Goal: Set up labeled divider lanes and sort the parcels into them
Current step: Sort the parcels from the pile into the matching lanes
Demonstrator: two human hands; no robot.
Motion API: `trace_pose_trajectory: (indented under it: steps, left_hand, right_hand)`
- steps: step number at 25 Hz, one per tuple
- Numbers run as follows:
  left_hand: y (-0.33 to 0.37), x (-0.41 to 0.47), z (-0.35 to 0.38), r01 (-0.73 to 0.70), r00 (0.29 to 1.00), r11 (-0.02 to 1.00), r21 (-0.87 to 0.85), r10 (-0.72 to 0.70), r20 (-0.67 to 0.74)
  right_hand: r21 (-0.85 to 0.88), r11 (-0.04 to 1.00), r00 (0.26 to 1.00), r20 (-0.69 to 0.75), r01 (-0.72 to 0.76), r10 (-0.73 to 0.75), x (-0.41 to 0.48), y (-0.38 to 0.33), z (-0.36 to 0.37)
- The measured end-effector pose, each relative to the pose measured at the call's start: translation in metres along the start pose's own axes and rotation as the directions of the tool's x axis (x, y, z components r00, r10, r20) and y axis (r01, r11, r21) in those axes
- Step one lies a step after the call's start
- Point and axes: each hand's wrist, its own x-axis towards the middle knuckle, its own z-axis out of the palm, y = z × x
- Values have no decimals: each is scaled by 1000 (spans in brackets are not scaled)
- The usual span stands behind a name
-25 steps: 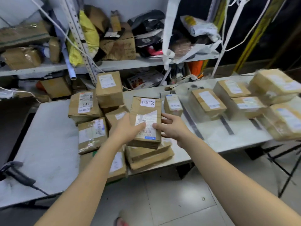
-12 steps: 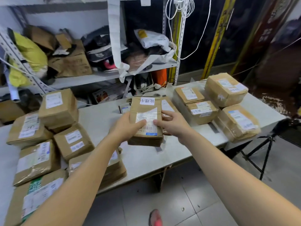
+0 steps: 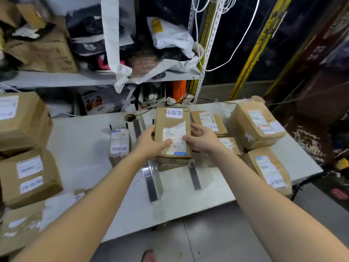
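I hold a flat brown parcel (image 3: 172,120) with a white shipping label and a handwritten tag over the middle lane of the white table (image 3: 81,144). My left hand (image 3: 149,143) grips its left edge, thumb on the label. My right hand (image 3: 203,139) grips its right edge. Clear divider strips (image 3: 152,178) (image 3: 196,175) with dark bases stand on either side below it, and another brown parcel lies directly beneath. A small labeled box (image 3: 119,142) sits in the lane to the left. Several labeled parcels (image 3: 256,123) fill the lanes on the right.
Unsorted brown parcels (image 3: 30,178) are piled at the table's left end. A cluttered metal shelf (image 3: 94,78) with bags and boxes stands behind the table. A tripod leg (image 3: 296,188) sits by the right table corner. Grey floor tiles lie in front.
My view has swung right. Both hands carried the parcel from the left pile across to the divider lanes and lowered it over the middle lane.
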Motion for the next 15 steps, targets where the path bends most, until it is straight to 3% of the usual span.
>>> trace_pose_trajectory:
  steps: [7, 10, 15]
  left_hand:
    - [-20, 55, 42, 144, 969, 986, 80, -125, -212]
    - [-22, 62, 59, 192, 946, 961, 199, -127, -298]
    - [-19, 59, 67, 237, 917, 946, 222, -142, -372]
  right_hand:
    - [-249, 966, 986, 164, 74, -34, 99, 18, -10]
    - [-378, 910, 971, 223, 168, -86, 118, 30, -17]
    - [-523, 792, 938, 298, 315, -177, 133, 26, -28]
